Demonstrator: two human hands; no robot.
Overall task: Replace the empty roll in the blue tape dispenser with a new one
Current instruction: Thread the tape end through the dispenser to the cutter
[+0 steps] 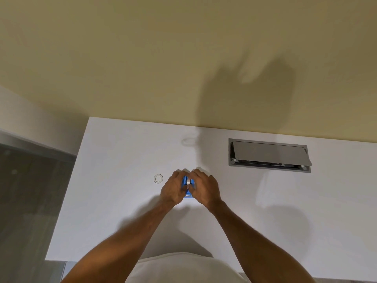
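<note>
**Mia:** What does the tape dispenser look like?

**Ben:** It is small and bright blue. There is a white roll sitting in the top of it. Most of it is hidden, so I only see a strip of blue between the two hands.

**Mia:** Where is it?

**Ben:** On the white desk, about in the middle. The bottom end of it pokes out under the hands.

**Mia:** What are the hands doing?

**Ben:** The left hand is wrapped around the left side of the dispenser, fingers curled tight on it. The right hand is pressed to the right side, and its fingers bend in over the white roll. I cannot tell if they pinch the roll or only touch it.

**Mia:** Anything else close by?

**Ben:** A little clear ring of tape lies flat on the desk just left of the left hand, not touching it. Far off to the right, near the wall, there is a grey flap set in the desk, tipped open.
</note>
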